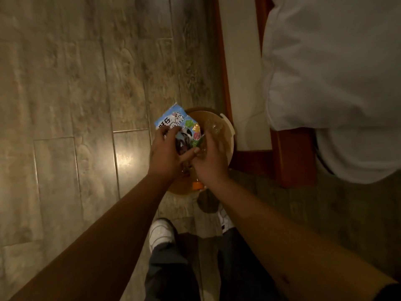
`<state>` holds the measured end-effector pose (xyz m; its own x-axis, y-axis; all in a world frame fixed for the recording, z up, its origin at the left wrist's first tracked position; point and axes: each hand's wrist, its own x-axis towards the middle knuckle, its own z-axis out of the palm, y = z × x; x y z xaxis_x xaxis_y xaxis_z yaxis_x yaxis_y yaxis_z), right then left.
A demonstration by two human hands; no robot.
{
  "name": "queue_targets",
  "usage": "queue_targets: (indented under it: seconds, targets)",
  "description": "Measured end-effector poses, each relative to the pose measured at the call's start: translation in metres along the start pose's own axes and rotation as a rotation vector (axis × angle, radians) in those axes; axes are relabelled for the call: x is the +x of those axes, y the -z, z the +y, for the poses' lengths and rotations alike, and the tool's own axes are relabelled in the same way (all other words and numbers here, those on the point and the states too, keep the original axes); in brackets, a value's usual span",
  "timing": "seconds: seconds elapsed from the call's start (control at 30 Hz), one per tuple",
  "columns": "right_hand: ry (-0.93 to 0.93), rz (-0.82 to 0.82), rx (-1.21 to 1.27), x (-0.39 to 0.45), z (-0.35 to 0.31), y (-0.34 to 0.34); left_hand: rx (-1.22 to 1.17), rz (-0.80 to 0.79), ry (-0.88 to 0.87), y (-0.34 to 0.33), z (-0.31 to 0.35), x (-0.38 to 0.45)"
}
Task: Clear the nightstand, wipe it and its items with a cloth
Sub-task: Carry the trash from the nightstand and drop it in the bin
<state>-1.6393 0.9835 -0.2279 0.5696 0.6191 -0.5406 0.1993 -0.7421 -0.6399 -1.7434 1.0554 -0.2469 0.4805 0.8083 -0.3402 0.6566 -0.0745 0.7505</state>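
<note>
A blue and white snack bag [173,122] with a cow picture sticks up over a round tan bin [229,135] on the floor. My left hand [166,153] grips the bag's lower part, fingers curled over its front. My right hand [211,158] is right beside it over the bin, fingers curled around crinkly clear plastic [213,127] and the bag's colourful edge. Something orange [197,185] shows in the bin below my wrists. The nightstand and the cloth are out of view.
A bed with a red-brown wooden frame [290,157] and white bedding [338,83] fills the right side. Grey tiled floor [76,105] spreads to the left. My feet in white shoes [161,232] stand just below the bin.
</note>
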Motion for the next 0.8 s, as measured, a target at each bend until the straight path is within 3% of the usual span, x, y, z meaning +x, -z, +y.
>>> queue_targets:
  seconds: [0.2,0.3,0.47,0.63,0.8]
  targets:
    - [0.022,-0.022,-0.013,-0.002,0.005,0.008,0.116,-0.039,-0.037,-0.004,-0.001,-0.001]
    - [0.008,-0.035,-0.008,-0.005,0.009,0.010,0.118,-0.123,0.010,-0.005,-0.004,-0.004]
    - [0.010,-0.035,-0.040,-0.011,0.006,0.021,0.205,-0.120,0.059,0.004,0.008,-0.014]
    - [0.029,-0.067,-0.098,-0.033,-0.021,0.058,0.315,-0.122,-0.047,0.037,0.055,-0.032]
    - [0.106,-0.077,-0.055,-0.078,-0.082,0.129,0.368,-0.134,-0.103,0.100,0.145,-0.061]
